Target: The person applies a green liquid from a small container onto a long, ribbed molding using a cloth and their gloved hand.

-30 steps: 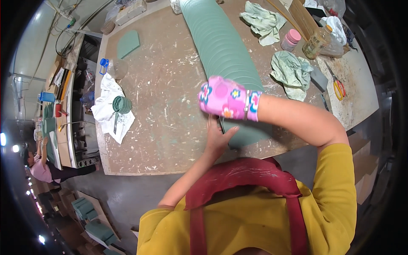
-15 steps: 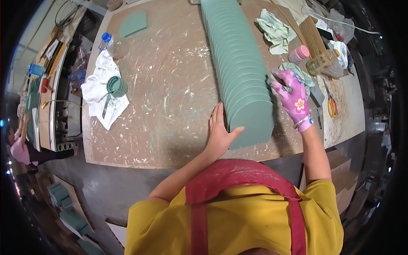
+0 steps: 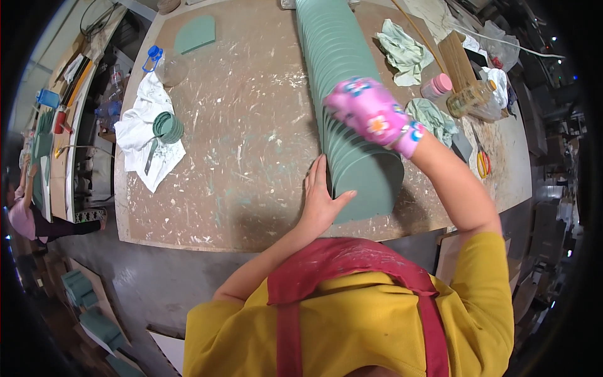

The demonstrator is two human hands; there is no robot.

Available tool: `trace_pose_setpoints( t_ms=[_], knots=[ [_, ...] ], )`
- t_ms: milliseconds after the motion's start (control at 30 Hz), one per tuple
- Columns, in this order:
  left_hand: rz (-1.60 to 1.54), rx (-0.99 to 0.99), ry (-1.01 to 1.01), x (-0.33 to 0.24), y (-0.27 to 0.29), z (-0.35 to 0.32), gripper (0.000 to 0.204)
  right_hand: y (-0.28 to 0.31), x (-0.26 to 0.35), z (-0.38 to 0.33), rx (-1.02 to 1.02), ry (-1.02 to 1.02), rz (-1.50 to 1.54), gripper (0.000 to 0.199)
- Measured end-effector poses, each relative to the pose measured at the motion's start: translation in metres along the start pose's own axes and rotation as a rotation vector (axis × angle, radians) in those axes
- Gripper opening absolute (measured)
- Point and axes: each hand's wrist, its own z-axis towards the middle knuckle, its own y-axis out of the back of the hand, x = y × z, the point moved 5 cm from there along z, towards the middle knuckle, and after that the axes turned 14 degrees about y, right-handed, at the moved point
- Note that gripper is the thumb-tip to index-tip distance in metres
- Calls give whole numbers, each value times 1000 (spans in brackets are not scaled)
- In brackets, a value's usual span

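Note:
A long row of overlapping green panels with rounded ends (image 3: 367, 182) runs away from me across the worktable. My bare left hand (image 3: 321, 202) lies along the left side of the nearest panels, fingers stretched out and thumb spread over the front one. Over the row, a little farther off, is my right hand (image 3: 370, 116) in a pink flowered glove. Its fingers are curled at the panels' left edges; the fingertips and anything in them are hidden. A single green panel (image 3: 196, 34) lies apart at the far left.
On the left, a green-stained pot (image 3: 168, 127) and a brush (image 3: 151, 157) rest on a white cloth (image 3: 141, 119), near a clear bottle (image 3: 169, 70). Crumpled cloths (image 3: 405, 53), a pink-capped jar (image 3: 436, 87), a yellowish bottle (image 3: 465, 102) and scissors (image 3: 482, 160) lie right. Someone works far left.
My right hand has moved left from beside the row to above it, reaching its left edge. My left hand keeps its place on the near panels.

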Motion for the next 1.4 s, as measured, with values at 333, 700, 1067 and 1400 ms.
trace_pose_setpoints(
  t_ms=[333, 700, 1067, 1400],
  knots=[
    [-11, 49, 70, -4, 2, 0, 100, -5, -23, -144, -600, -788, 153, 33],
    [40, 72, -40, -10, 6, 12, 109, -33, 23, 23, 330, 135, -221, 18],
    [70, 104, -26, -18, 6, 11, 106, 9, -40, -133, -521, -651, 65, 28],
    [20, 69, -93, -7, -1, 13, 108, -21, 18, 27, 46, 35, -71, 14]
  ],
)
